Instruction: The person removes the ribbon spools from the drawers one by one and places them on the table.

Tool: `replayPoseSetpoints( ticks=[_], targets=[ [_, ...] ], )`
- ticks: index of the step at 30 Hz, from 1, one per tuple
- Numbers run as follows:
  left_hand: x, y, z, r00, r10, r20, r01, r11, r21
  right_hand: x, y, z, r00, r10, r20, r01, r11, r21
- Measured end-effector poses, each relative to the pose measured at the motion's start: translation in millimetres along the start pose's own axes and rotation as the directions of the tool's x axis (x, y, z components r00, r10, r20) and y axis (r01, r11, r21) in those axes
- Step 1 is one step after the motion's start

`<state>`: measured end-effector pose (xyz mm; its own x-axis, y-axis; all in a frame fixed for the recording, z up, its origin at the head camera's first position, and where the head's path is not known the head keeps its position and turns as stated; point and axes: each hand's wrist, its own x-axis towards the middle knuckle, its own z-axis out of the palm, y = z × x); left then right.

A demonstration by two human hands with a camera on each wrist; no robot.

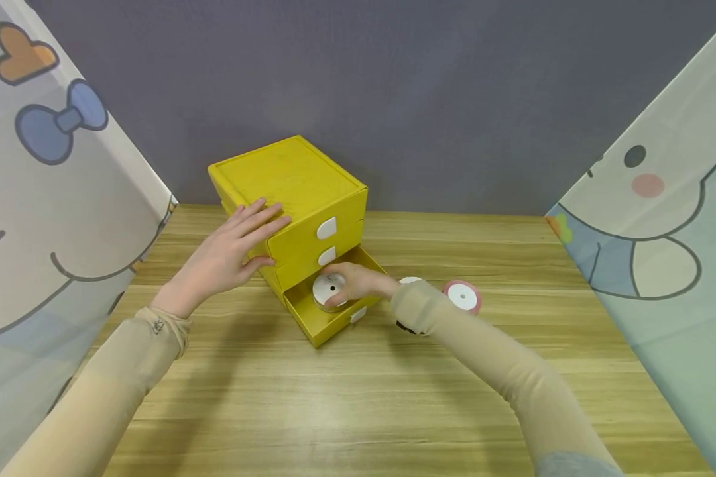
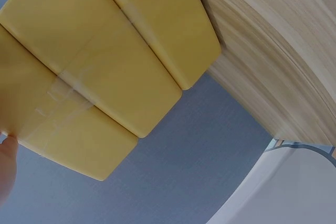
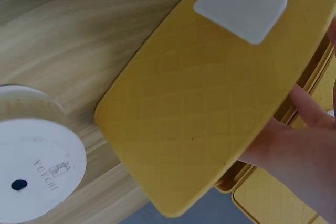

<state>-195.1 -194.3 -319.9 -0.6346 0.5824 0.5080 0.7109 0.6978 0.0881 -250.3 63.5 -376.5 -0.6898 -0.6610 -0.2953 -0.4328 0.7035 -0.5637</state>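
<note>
A yellow drawer cabinet (image 1: 286, 175) with white tab handles stands on the wooden table, its bottom drawer (image 1: 316, 331) pulled out. My left hand (image 1: 229, 248) rests on the cabinet's top left edge with the fingers spread and fairly straight; in the left wrist view only a fingertip (image 2: 6, 166) shows against the cabinet side. My right hand (image 1: 358, 281) reaches into the open drawer and grips a white-faced spool (image 1: 322, 289) by its rim. The drawer front (image 3: 199, 103) hides that spool and most of the fingers in the right wrist view.
Right of the drawer, a pink-rimmed spool (image 1: 462, 295) lies on the table. A white spool (image 1: 410, 280) is partly hidden by my right forearm; a printed white spool (image 3: 42, 171) shows in the right wrist view. A grey wall (image 1: 453, 119) stands behind, with printed panels either side.
</note>
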Motion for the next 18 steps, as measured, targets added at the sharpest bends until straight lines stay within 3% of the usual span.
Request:
replayPoseSetpoints(
  ticks=[12, 18],
  targets=[
    [-0.2, 0.1, 0.4, 1.000, -0.004, 0.004, 0.004, 1.000, 0.000, 11.1, -3.5, 15.7, 0.999, -0.014, -0.044, 0.006, 0.986, -0.165],
    [0.0, -0.2, -0.3, 1.000, -0.009, 0.003, 0.009, 1.000, 0.002, 10.0, -8.5, 21.3, 0.996, 0.037, -0.076, -0.049, 0.985, -0.165]
  ],
)
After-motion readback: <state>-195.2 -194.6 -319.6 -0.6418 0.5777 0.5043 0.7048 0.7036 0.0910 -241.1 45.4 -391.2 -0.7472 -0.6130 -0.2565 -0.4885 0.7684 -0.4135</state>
